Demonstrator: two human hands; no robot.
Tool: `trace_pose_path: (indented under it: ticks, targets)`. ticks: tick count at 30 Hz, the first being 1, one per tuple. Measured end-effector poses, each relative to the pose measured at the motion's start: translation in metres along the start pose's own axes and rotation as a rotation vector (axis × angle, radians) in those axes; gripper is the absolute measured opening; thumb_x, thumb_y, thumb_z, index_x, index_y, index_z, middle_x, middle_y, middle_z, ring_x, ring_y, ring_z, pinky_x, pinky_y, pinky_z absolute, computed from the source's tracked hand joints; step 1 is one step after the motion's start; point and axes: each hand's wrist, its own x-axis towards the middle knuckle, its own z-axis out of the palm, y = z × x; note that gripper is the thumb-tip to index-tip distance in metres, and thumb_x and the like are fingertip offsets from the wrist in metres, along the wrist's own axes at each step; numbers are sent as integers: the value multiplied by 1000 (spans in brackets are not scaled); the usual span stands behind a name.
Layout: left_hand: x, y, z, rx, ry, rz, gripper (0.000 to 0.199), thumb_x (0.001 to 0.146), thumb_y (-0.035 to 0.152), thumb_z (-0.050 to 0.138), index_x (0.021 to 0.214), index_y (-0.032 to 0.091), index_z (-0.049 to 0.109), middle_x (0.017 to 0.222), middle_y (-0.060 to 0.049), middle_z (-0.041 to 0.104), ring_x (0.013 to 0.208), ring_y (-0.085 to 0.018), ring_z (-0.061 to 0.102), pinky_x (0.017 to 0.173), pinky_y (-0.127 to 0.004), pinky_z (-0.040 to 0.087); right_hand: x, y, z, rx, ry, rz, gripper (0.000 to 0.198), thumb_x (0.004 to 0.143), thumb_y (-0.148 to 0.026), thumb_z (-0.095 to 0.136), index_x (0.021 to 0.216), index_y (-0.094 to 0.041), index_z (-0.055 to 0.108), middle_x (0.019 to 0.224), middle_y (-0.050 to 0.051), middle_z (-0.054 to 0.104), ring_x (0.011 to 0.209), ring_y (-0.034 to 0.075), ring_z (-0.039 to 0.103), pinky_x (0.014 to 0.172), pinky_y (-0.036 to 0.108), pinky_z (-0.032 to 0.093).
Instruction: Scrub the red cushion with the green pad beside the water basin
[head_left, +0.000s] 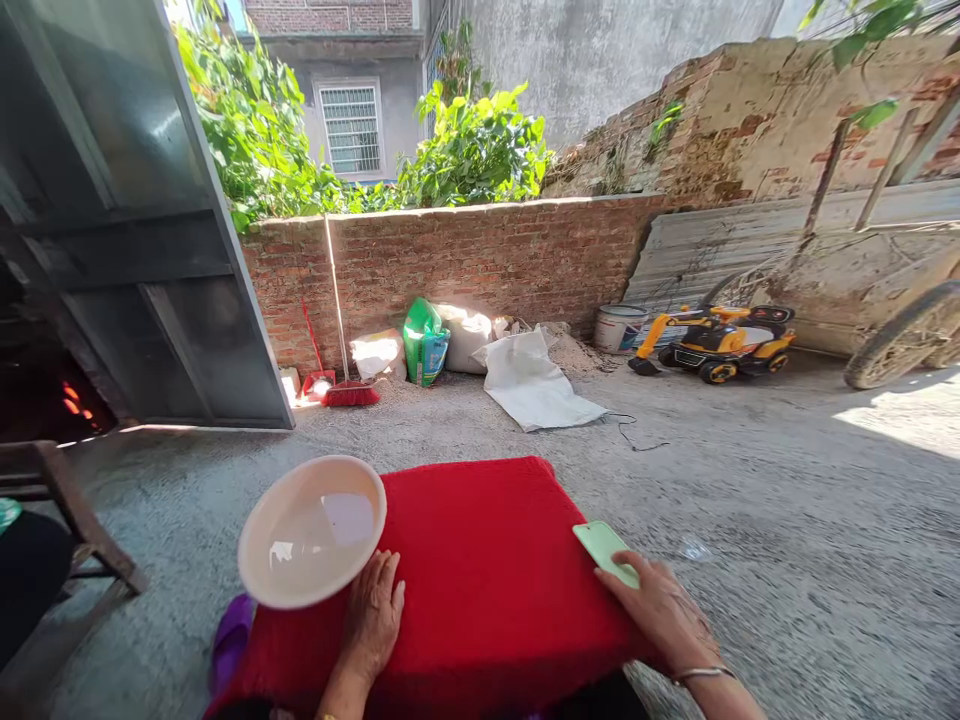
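Observation:
A cream basin [259, 545] holding clear water stands at the left side of a red cloth [480, 560], which covers a low table. My left hand [373, 615] lies on the cloth, fingers extended, right beside the basin's near rim; whether it touches the rim I cannot tell. Over the cloth's right edge, my right hand [664, 605] grips the near end of a flat, light green rectangular piece [602, 545]. This piece has rounded corners and a small mark at its far end; its near end is hidden under my fingers.
A purple slipper [231, 640] lies by the table's left side. A wooden chair [82, 520] is further left, near a metal door [150, 250]. Ahead are a red broom [351, 394], sacks [427, 345], a white sheet [536, 385] and a toy excavator [724, 345] along the brick wall.

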Motion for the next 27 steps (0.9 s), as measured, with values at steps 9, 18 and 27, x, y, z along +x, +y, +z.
trace_pose_path:
  ticks: [9,18,27]
  targets:
    - [1,0,6,22,32,9,34,93,25,38,121,19,55,116,-9,66,110,-23,62,92,-42,54,-29,-41,11,173,73,-170,28,76,-47,54,90,-26,67,86,9,64,82,27,65,74,38,51]
    - [3,-1,10,-4,89,-3,35,95,20,31,121,17,55,114,-10,67,108,-22,63,92,-41,54,-103,-170,68,123,-291,-534,24,74,-27,62,98,-28,63,101,3,60,94,21,57,83,31,43]
    - [0,-2,7,-88,77,-18,35,95,23,37,124,19,54,115,-10,66,108,-22,63,90,-40,55,-75,-140,55,29,-210,-468,20,77,-34,60,95,-28,64,97,3,60,89,20,59,80,30,44]
